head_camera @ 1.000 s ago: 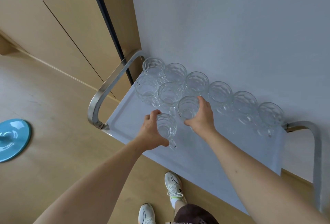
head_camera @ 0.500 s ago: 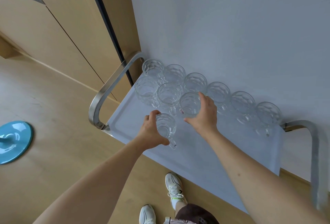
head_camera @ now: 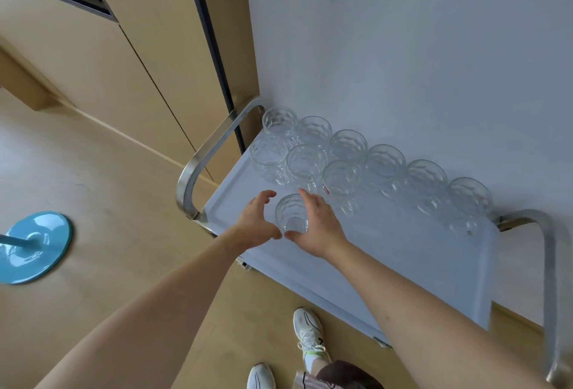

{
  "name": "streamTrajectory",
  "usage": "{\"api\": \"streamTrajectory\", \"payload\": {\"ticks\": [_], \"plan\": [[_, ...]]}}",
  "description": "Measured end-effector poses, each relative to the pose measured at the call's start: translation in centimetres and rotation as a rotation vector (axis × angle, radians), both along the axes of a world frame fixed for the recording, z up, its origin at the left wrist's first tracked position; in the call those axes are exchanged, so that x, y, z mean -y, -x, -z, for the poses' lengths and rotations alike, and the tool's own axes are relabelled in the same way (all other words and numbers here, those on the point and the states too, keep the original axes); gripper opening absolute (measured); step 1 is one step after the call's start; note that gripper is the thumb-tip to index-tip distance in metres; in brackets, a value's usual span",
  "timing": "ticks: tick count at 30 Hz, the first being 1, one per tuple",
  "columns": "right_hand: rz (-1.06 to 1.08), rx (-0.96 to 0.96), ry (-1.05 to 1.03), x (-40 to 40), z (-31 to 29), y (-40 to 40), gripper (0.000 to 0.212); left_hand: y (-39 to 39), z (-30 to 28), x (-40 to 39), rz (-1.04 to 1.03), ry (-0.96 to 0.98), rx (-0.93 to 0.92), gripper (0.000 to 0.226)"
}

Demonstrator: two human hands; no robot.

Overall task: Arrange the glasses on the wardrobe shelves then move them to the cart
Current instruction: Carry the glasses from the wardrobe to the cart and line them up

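Several clear faceted glasses stand on the pale blue cart tray (head_camera: 403,252), a back row (head_camera: 386,159) along the wall and a shorter second row (head_camera: 341,179) in front of it at the left. One loose glass (head_camera: 290,213) sits on the tray in front of them. My right hand (head_camera: 319,227) wraps its right side, index finger along the wall and thumb at the base. Just left of this glass is my left hand (head_camera: 254,221), its fingers spread and a gap showing between them and the glass.
The cart has a metal handle at its left end (head_camera: 198,165) and another at its right end (head_camera: 552,280) and stands against a grey wall (head_camera: 403,47). Wooden wardrobe doors (head_camera: 139,47) rise at left. A blue round base (head_camera: 34,249) lies on the floor. My shoes (head_camera: 308,332) are below the cart.
My right hand left the second-row glass and came back to the loose glass. My left hand opened and let go of that glass.
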State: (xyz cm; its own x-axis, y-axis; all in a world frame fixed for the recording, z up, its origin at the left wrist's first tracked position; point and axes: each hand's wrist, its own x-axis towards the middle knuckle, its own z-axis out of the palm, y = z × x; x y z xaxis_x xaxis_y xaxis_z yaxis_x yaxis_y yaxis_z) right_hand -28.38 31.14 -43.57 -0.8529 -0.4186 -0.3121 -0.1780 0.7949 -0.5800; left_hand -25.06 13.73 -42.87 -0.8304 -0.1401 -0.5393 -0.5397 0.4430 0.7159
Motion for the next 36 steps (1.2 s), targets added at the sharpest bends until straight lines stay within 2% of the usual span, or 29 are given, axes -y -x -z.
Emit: {"api": "streamTrajectory", "payload": {"ticks": [3, 11, 23, 29, 36], "plan": [[-0.021, 0.027, -0.039, 0.6, 0.5, 0.1, 0.123, -0.8, 0.2, 0.3, -0.05, 0.003, 0.006, 0.088], [0.175, -0.016, 0.058, -1.7, 0.3, -1.3, 0.124, -1.3, -0.6, 0.4, 0.047, 0.169, -0.044, 0.081], [0.474, -0.102, -0.014, -12.6, -1.8, -0.2, 0.111, 2.4, -1.1, -6.7, 0.221, 0.146, -0.142, 0.072], [0.534, -0.121, 0.029, -14.1, -1.4, 2.6, 0.109, 4.4, 0.0, -9.3, 0.307, 0.163, -0.064, 0.062], [0.502, -0.097, 0.065, -13.9, -0.1, 5.4, 0.11, 6.8, 1.0, -11.0, 0.429, 0.234, 0.021, 0.065]]}}
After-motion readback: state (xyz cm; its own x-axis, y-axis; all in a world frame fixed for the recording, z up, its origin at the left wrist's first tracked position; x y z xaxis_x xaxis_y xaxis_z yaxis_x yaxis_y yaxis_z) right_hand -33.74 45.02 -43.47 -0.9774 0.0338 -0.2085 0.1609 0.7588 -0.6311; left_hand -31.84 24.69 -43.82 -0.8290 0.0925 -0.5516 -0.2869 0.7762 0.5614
